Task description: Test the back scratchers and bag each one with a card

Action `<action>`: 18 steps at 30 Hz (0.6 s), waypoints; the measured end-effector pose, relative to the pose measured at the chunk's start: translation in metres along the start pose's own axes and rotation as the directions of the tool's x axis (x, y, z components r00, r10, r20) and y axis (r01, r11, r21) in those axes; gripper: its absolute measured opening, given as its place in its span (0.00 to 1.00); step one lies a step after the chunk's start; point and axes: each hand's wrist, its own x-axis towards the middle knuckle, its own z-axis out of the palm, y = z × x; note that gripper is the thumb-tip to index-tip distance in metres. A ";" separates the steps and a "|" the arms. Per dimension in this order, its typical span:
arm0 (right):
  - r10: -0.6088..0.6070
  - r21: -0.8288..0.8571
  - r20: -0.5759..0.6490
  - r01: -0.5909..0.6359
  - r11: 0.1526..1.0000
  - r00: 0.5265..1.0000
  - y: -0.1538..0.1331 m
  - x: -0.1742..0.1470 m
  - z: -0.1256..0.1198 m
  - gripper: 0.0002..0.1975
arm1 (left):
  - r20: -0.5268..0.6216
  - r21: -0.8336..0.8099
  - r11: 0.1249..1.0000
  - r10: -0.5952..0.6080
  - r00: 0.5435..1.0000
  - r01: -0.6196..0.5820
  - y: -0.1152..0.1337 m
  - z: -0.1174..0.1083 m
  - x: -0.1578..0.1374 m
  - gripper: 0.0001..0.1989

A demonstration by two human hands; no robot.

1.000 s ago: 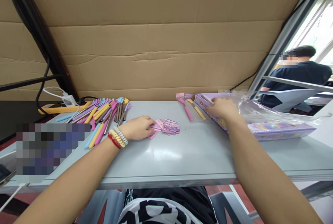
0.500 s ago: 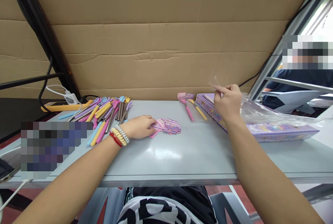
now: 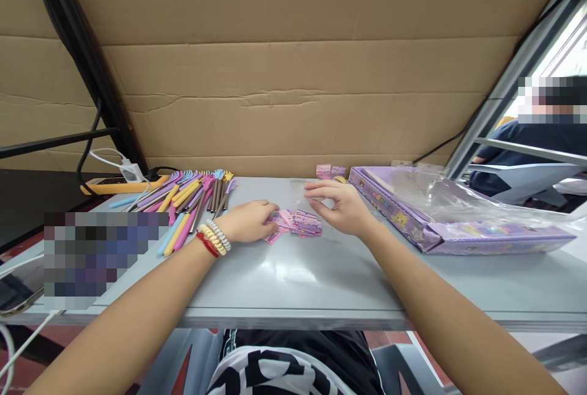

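Observation:
My left hand [image 3: 250, 221] rests on the table with fingers closed on a pink printed card [image 3: 273, 236] at the left end of a fanned stack of pink and purple cards [image 3: 306, 224]. My right hand [image 3: 340, 204] hovers just right of the stack, thumb and fingers apart. Faint clear film [image 3: 298, 190] shows near its fingertips; whether they touch it I cannot tell. A pile of back scratchers [image 3: 183, 196] with coloured handles and small claw heads lies left of my left hand. Behind my right hand, a pink card [image 3: 323, 171] shows; the back scratchers there are mostly hidden.
A purple printed box [image 3: 504, 243] stands on the right, with a clear plastic bag [image 3: 440, 193] over it. Cardboard [image 3: 293, 65] walls the back of the grey table [image 3: 275, 285]. A white plug with cable [image 3: 132, 170] lies back left. Another person [image 3: 545, 150] sits beyond the frame at right.
My right hand has moved left and down from in front of the purple box to beside the cards, its pinch on clear film now loosened. My left hand stays on the cards.

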 end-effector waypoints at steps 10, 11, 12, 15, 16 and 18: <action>0.206 0.249 0.477 -0.356 0.900 0.855 0.005 0.002 -0.006 0.09 | -0.249 0.015 0.938 -0.331 0.910 0.345 -0.041 -0.016 0.003 0.19; 0.176 0.254 0.515 -0.345 0.903 0.839 0.005 0.002 -0.006 0.10 | -0.271 -0.003 0.917 -0.385 0.882 0.399 -0.050 -0.019 0.002 0.19; 0.147 0.254 0.560 -0.338 0.906 0.815 0.005 0.003 -0.007 0.10 | -0.286 -0.018 0.893 -0.435 0.853 0.450 -0.059 -0.022 0.001 0.18; 0.117 0.222 0.673 -0.351 0.910 0.730 0.006 0.003 -0.007 0.14 | -0.297 -0.076 0.815 -0.569 0.767 0.575 -0.083 -0.029 -0.003 0.17; 0.124 0.208 0.688 -0.358 0.910 0.715 0.007 0.003 -0.007 0.15 | -0.292 -0.092 0.790 -0.603 0.742 0.606 -0.089 -0.030 -0.005 0.16; 0.141 0.183 0.691 -0.360 0.915 0.709 0.012 0.001 -0.006 0.19 | -0.265 -0.101 0.750 -0.654 0.709 0.653 -0.096 -0.032 -0.008 0.16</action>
